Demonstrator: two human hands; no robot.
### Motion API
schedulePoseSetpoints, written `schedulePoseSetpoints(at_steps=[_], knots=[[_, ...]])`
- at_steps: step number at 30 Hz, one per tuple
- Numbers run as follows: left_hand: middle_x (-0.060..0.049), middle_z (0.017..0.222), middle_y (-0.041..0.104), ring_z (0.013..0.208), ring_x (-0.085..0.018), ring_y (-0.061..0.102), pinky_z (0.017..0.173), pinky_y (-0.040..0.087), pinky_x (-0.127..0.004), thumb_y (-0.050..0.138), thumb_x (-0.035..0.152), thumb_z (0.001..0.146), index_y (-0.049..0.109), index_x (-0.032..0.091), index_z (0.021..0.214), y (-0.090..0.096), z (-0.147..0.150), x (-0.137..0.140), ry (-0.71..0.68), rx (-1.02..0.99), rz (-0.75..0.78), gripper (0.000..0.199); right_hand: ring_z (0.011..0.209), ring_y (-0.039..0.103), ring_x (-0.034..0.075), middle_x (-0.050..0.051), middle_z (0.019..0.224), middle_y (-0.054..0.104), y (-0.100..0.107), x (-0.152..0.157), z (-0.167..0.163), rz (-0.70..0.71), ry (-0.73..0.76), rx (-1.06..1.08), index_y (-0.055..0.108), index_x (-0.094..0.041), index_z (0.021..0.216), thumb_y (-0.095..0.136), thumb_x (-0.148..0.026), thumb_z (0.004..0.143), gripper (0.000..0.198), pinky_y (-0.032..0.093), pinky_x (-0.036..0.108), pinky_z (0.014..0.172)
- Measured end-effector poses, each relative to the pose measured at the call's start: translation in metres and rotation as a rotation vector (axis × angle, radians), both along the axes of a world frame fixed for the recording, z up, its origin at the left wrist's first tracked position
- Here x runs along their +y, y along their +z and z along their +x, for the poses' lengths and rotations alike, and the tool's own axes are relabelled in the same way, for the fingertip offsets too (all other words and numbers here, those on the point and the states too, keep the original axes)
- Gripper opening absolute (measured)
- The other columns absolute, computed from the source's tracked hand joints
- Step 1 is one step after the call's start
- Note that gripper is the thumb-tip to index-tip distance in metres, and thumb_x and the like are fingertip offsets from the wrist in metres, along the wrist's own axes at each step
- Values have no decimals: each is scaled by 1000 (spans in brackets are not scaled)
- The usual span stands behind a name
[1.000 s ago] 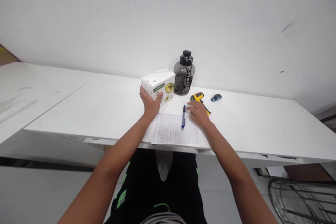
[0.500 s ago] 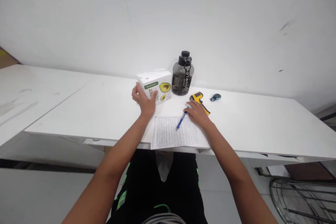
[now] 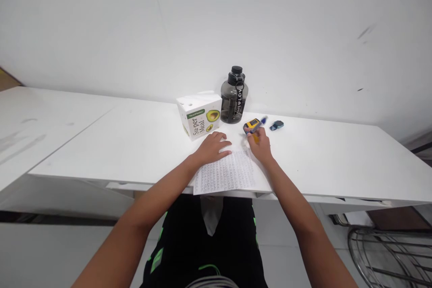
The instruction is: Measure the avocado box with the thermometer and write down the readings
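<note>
My left hand (image 3: 214, 147), fingers spread, rests over the top left of a sheet of paper (image 3: 224, 174) covered in rows of writing. Just behind it stands a white box (image 3: 199, 119) with avocado pictures and "Super Meal" lettering; the hand is apart from it. Between the fingers of my right hand (image 3: 259, 144) is a blue pen (image 3: 259, 125), slanted with its blurred blue end up and to the right. A yellow and black infrared thermometer (image 3: 251, 123) lies behind that hand, partly hidden by it.
A dark translucent water bottle (image 3: 232, 99) stands beside the box near the wall. Right of the thermometer lies a small dark blue object (image 3: 276, 125). The white table (image 3: 330, 157) ends close to my body. A metal-framed chair or rack (image 3: 394, 252) is at the lower right.
My left hand has let go of the box and come down onto the paper. The pen in my right hand has swung from pointing down at the sheet to slanting upward.
</note>
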State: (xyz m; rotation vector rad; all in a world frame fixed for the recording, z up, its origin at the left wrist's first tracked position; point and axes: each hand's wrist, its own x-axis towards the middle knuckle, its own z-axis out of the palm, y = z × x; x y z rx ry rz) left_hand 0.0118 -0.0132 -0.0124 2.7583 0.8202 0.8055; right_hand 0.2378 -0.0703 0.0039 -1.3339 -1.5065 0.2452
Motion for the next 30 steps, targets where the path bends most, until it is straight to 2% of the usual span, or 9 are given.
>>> schedulePoseSetpoints(at_steps=[3, 6, 11, 14, 17, 23, 27, 30], knots=[[-11, 131, 60, 126, -34, 48, 105, 42, -54, 69, 48, 85, 77, 31, 111, -1, -1, 3, 2, -7, -64, 32, 93, 60, 22, 6, 98, 65, 3, -4, -4, 26, 89, 39, 52, -24, 86, 61, -41, 83, 19, 48, 38, 82], [-8, 133, 61, 130, -34, 46, 109, 40, -56, 72, 47, 84, 78, 34, 107, -2, -3, 7, -31, -60, -130, 27, 72, 53, 16, -2, 77, 55, 4, -5, -8, -127, 206, 89, 48, -24, 77, 60, -40, 82, 21, 44, 31, 69], [-5, 133, 65, 132, -34, 46, 109, 40, -56, 74, 44, 82, 80, 36, 99, -1, -5, 9, -56, -83, -211, 20, 70, 56, 15, -3, 72, 60, -2, -2, -13, -341, 349, 87, 56, -22, 76, 55, -37, 81, 16, 45, 29, 69], [-4, 135, 64, 133, -33, 46, 110, 38, -55, 71, 46, 86, 79, 36, 104, 3, -5, 9, -56, -8, -244, 23, 65, 56, 15, -3, 65, 61, -7, 0, -14, -448, 323, 97, 62, -22, 76, 53, -38, 80, 19, 43, 28, 64], [-3, 138, 63, 135, -31, 44, 112, 37, -52, 66, 47, 90, 78, 34, 110, 8, -5, 7, -47, 89, -252, 27, 61, 54, 15, -2, 61, 60, -9, 1, -14, -494, 264, 77, 65, -22, 73, 52, -39, 81, 23, 42, 27, 60], [-3, 136, 64, 132, -30, 47, 109, 38, -48, 64, 47, 91, 77, 32, 113, 11, -5, 5, -29, 133, -247, 30, 59, 52, 15, -1, 62, 60, -4, -2, -18, -518, 237, 82, 66, -21, 72, 53, -46, 84, 31, 41, 28, 58], [-2, 133, 66, 128, -29, 50, 107, 39, -46, 64, 47, 91, 76, 33, 113, 8, -5, 7, -38, 116, -234, 29, 55, 49, 14, -2, 57, 55, -3, -3, -19, -495, 221, 61, 61, -21, 65, 52, -57, 87, 43, 38, 28, 56], [-2, 132, 66, 127, -28, 51, 106, 40, -44, 65, 47, 91, 76, 33, 113, 6, -5, 8, -43, 102, -224, 28, 55, 48, 13, -2, 57, 54, -4, -3, -20, -480, 220, 49, 56, -21, 61, 54, -56, 86, 43, 38, 28, 57]])
